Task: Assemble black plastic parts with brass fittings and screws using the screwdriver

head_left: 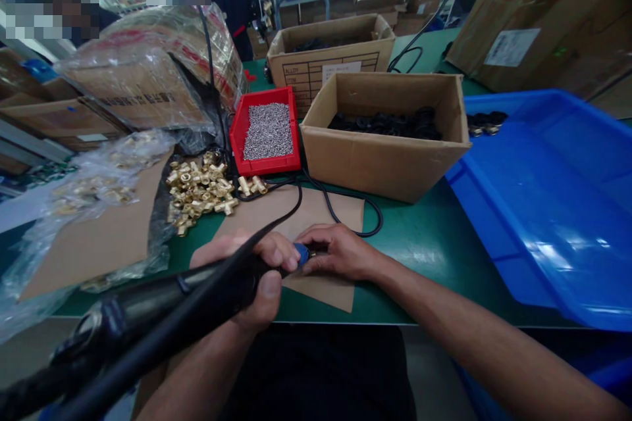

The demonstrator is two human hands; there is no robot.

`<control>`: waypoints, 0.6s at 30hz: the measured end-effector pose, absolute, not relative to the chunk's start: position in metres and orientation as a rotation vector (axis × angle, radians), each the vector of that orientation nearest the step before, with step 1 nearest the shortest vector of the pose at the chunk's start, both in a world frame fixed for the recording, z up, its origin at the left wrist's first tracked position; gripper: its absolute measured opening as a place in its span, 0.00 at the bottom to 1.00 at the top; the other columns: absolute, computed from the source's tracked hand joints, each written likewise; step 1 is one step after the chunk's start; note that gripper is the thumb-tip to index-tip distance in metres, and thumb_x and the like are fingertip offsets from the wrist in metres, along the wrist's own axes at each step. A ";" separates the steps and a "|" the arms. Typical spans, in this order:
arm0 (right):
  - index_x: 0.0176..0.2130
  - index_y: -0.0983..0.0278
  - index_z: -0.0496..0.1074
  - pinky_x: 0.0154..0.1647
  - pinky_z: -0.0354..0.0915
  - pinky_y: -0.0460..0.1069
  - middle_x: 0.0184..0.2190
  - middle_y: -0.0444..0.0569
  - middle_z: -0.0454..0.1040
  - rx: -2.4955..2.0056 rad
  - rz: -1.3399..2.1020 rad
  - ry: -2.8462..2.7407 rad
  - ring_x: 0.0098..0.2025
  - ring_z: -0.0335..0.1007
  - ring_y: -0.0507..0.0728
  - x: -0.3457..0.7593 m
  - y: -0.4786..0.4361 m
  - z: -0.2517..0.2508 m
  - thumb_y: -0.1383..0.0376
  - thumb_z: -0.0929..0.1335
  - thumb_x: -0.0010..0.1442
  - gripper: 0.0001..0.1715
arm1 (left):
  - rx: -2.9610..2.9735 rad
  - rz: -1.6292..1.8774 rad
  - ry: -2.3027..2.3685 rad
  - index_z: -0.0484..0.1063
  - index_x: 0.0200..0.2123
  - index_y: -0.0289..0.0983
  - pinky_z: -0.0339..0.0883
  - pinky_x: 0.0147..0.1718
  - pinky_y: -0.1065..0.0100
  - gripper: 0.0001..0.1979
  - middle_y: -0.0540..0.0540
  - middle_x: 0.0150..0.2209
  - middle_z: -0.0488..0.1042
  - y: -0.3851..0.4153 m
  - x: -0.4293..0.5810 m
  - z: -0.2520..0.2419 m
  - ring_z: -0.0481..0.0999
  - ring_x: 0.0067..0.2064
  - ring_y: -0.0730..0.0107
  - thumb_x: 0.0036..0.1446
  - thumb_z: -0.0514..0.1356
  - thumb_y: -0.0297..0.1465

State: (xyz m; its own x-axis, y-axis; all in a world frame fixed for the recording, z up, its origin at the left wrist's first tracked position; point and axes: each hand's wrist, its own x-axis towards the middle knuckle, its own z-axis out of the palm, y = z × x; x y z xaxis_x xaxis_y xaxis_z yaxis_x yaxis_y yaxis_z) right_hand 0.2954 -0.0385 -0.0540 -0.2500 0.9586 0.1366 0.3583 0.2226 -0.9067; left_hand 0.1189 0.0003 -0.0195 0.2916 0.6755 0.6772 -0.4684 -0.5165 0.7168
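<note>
My left hand (261, 270) is wrapped round a long black electric screwdriver (197, 289) with a blue collar near its tip. The tool lies slanted, its rear end and cable toward the lower left. At the tip my right hand (340, 251) has its fingers closed around a small part, mostly hidden; only a bit of it shows beside the collar. Both hands are over a brown cardboard sheet (336, 207) on the green table. Beyond them lie a pile of brass fittings (200, 187) and a red bin (296, 161) of small silvery pieces.
An open carton (375, 168) with black parts stands ahead, another carton (306, 79) behind it. A blue tray (553, 210) is at the right. Plastic-wrapped boxes (143, 85) and bagged fittings (99, 191) sit left. A black cable (372, 231) loops across the table. People stand at the back.
</note>
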 end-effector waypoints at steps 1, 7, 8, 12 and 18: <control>0.44 0.63 0.77 0.46 0.66 0.50 0.41 0.48 0.77 -1.224 1.009 -1.745 0.42 0.72 0.55 0.296 -0.039 -0.055 0.62 0.77 0.50 0.21 | 1.565 1.418 0.213 0.65 0.37 0.42 0.72 0.27 0.63 0.12 0.53 0.25 0.67 -0.001 0.117 -0.022 0.72 0.25 0.70 0.55 0.64 0.37; 0.44 0.63 0.77 0.45 0.66 0.50 0.40 0.48 0.77 -1.219 0.997 -1.748 0.42 0.72 0.55 0.297 -0.039 -0.057 0.62 0.77 0.50 0.21 | 1.463 1.462 0.187 0.66 0.38 0.41 0.72 0.25 0.65 0.11 0.54 0.25 0.67 0.002 0.126 -0.019 0.71 0.23 0.72 0.54 0.64 0.35; 0.44 0.63 0.77 0.45 0.66 0.50 0.40 0.48 0.77 -1.224 1.000 -1.747 0.42 0.72 0.55 0.297 -0.039 -0.056 0.62 0.77 0.49 0.20 | 1.424 1.488 0.173 0.67 0.40 0.41 0.71 0.24 0.67 0.11 0.54 0.25 0.66 0.005 0.129 -0.017 0.70 0.23 0.73 0.54 0.63 0.33; 0.44 0.63 0.77 0.46 0.65 0.49 0.40 0.48 0.77 -1.238 1.011 -1.758 0.42 0.72 0.56 0.296 -0.039 -0.053 0.61 0.77 0.50 0.20 | 1.344 1.520 0.114 0.67 0.46 0.41 0.71 0.21 0.68 0.14 0.54 0.27 0.66 0.014 0.138 -0.008 0.70 0.22 0.75 0.55 0.60 0.29; 0.44 0.62 0.77 0.47 0.65 0.49 0.41 0.48 0.76 -1.231 1.007 -1.789 0.44 0.71 0.56 0.297 -0.039 -0.052 0.61 0.76 0.51 0.20 | 1.398 1.459 0.074 0.67 0.47 0.39 0.71 0.22 0.68 0.15 0.53 0.28 0.67 0.017 0.134 -0.004 0.71 0.23 0.74 0.56 0.60 0.29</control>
State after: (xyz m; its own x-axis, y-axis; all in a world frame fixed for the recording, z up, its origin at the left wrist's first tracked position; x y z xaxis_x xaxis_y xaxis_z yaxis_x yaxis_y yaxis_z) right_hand 0.2967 -0.0387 -0.0524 -0.2748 0.9523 0.1331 0.3802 0.2348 -0.8946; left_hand 0.1345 0.0168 -0.0044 0.2504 0.6855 0.6837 -0.6132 -0.4342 0.6599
